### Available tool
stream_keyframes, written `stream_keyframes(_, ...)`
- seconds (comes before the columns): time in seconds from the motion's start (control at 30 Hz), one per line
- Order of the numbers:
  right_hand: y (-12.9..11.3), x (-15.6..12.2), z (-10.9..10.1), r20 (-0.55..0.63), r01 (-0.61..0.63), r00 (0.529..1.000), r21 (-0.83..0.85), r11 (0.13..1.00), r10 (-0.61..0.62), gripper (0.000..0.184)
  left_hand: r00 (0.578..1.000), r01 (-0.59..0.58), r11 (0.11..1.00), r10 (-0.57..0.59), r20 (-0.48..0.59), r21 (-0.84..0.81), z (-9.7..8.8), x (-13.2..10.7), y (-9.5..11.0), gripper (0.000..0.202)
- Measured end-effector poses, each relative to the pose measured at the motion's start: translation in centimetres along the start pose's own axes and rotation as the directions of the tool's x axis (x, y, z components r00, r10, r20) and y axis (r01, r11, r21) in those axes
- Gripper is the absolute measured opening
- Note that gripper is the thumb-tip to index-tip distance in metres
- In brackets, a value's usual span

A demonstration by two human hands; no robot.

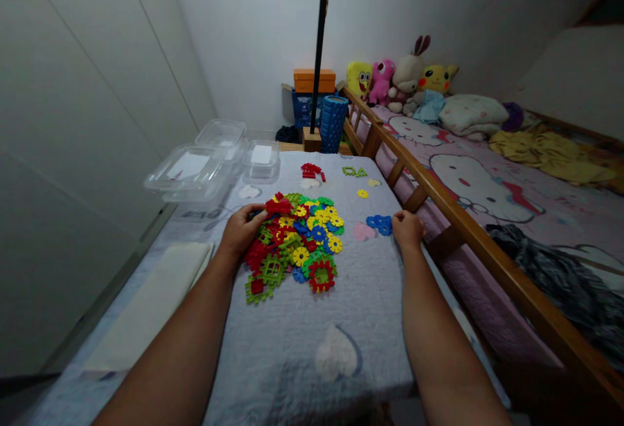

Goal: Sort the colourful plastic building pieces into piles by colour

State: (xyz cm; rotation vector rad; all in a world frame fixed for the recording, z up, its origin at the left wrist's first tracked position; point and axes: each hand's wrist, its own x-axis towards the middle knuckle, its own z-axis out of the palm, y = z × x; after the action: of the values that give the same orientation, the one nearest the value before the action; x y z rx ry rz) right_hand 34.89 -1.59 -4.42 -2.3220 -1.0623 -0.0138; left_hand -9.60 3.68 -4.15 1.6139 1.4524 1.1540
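Observation:
A mixed pile of plastic building pieces (292,237) lies on the cloth-covered table, made up of red and green notched squares and yellow, blue and green flower-shaped discs. My left hand (242,229) is at the pile's upper left edge, thumb and forefinger closed around the edge of a red building piece (277,205); part of the grip is hidden. Over on the right, my right hand (408,227) has its fingers pinched at a small group of blue flower discs (379,224). A red notched square (322,276) lies at the pile's near edge.
Small groups lie farther back: red pieces (311,170), green pieces (354,171) and a yellow disc (362,194). Clear plastic boxes (188,169) stand at the back left, with a white flat board (151,306) nearer. A wooden bed rail (439,198) borders the right.

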Motion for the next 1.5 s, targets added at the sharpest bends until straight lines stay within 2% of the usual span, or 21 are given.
stream_keyframes(0.13, -0.7, -0.6, -0.1, -0.097, 0.077, 0.993, 0.043, 0.996, -0.073, 0.027, 1.000, 0.012, 1.000, -0.011, 0.003, -0.024, 0.1, 0.0, 0.0, 0.051)
stream_keyframes(0.23, -2.6, -1.8, 0.0, -0.137, 0.243, 0.964, 0.087, 0.966, -0.230, 0.028, 1.000, 0.018, 0.999, -0.018, 0.000, -0.033, 0.1, 0.0, -0.2, 0.051)
stream_keyframes(0.33, -5.3, -3.8, 0.5, -0.029, 0.433, 0.901, 0.130, 0.892, -0.434, 0.030, 1.000, 0.017, 0.999, -0.017, -0.003, -0.028, 0.1, 0.1, -0.3, 0.052)
stream_keyframes(0.43, -7.6, -5.9, 1.2, 0.122, 0.545, 0.813, 0.181, 0.818, -0.569, 0.034, 1.000, 0.006, 1.000, -0.007, -0.003, -0.025, 0.1, 0.1, -0.2, 0.051)
stream_keyframes(0.53, -8.9, -7.3, 1.6, 0.235, 0.590, 0.752, 0.179, 0.787, -0.616, 0.036, 1.000, 0.006, 1.000, -0.006, -0.005, -0.025, 0.1, 0.0, 0.0, 0.050)
stream_keyframes(0.7, -9.2, -8.0, 1.7, 0.325, 0.616, 0.715, 0.125, 0.777, -0.619, 0.031, 1.000, 0.024, 0.999, -0.024, -0.004, -0.035, 0.1, -0.1, 0.2, 0.051)
stream_keyframes(0.9, -9.0, -7.9, 1.8, 0.303, 0.591, 0.734, 0.156, 0.791, -0.608, 0.030, 1.000, 0.022, 0.999, -0.022, 0.000, -0.032, 0.1, 0.0, 0.1, 0.050)
stream_keyframes(1.13, -8.6, -7.7, 1.4, 0.261, 0.519, 0.761, 0.304, 0.799, -0.594, 0.011, 1.000, 0.022, 0.999, -0.022, 0.005, -0.024, 0.1, -0.1, 0.2, 0.051)
stream_keyframes(1.23, -8.4, -7.5, 1.5, 0.237, 0.470, 0.778, 0.395, 0.789, -0.582, 0.010, 1.000, 0.014, 1.000, -0.014, -0.002, -0.027, 0.1, -0.1, 0.0, 0.050)
stream_keyframes(1.37, -8.3, -6.3, 1.8, 0.190, 0.367, 0.834, 0.510, 0.778, -0.519, 0.014, 1.000, 0.008, 0.999, -0.008, -0.008, -0.035, 0.2, 0.0, -0.2, 0.051)
stream_keyframes(1.5, -8.3, -3.2, 1.9, 0.086, 0.329, 0.901, 0.508, 0.796, -0.426, 0.014, 1.000, 0.030, 0.999, -0.030, 0.004, -0.028, 0.1, 0.0, -0.1, 0.053)
